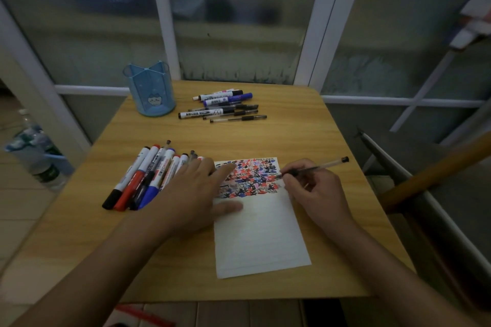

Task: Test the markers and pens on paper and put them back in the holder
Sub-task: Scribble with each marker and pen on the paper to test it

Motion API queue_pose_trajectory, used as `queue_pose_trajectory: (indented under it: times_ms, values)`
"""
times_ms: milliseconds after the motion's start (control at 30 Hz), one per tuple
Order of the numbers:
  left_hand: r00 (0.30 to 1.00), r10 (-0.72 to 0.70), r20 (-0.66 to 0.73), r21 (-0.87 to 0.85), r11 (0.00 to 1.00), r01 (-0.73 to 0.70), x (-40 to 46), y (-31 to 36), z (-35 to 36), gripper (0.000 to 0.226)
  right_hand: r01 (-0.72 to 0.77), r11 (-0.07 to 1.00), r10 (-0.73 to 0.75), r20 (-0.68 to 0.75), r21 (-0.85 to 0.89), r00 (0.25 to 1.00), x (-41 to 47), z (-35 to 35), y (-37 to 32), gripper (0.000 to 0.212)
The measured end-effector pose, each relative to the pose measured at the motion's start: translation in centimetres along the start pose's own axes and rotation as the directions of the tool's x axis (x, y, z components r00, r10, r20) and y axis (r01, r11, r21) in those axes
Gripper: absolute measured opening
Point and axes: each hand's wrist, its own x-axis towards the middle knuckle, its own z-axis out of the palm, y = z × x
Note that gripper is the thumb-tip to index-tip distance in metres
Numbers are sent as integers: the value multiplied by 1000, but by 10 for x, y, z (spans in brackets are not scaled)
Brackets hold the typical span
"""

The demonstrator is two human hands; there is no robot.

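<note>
A white sheet of paper (pixel 259 233) lies on the wooden table (pixel 265 138), its top part covered with red, blue and black marks. My right hand (pixel 316 188) grips a clear gel pen (pixel 322 164) with its tip on the right edge of the marked area. My left hand (pixel 196 188) presses flat on the paper's left edge with straight fingers. Beside that hand, to the left, lies a bunch of markers and pens (pixel 144 176). A second group of markers and pens (pixel 225 106) lies at the back. The blue pen holder (pixel 150 90) stands at the back left and looks empty.
A frosted window with white frames runs behind the table. Left of the table, on the floor, stand water bottles (pixel 37 156). A wooden rail (pixel 435 172) slants past the table's right edge. Something red (pixel 144 316) lies below the front edge.
</note>
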Motion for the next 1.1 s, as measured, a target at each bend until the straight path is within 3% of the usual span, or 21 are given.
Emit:
queue_pose_trajectory:
  times_ms: [100,300,433,833,1000,1100]
  values:
    - [989,33,-146,-212,975,-64,0,-2,-4,55,-58,993,56,23,107,998,3,0,-8,14]
    - [982,66,-177,-301,946,-117,5,6,-16,96,-164,905,121,132,393,984,3,9,-27,11]
    - [956,51,-290,-437,881,-180,5,5,-16,92,-188,854,110,185,485,976,3,16,-35,6]
    - [968,24,-248,-462,875,-140,6,9,-16,90,-188,837,118,167,513,979,10,25,-37,5]
    - [966,52,-252,-418,895,-157,3,10,-15,74,-173,881,86,211,440,974,7,30,-35,7]
    - [961,75,-265,-363,916,-172,3,10,-15,52,-151,892,63,214,425,975,6,32,-35,9]
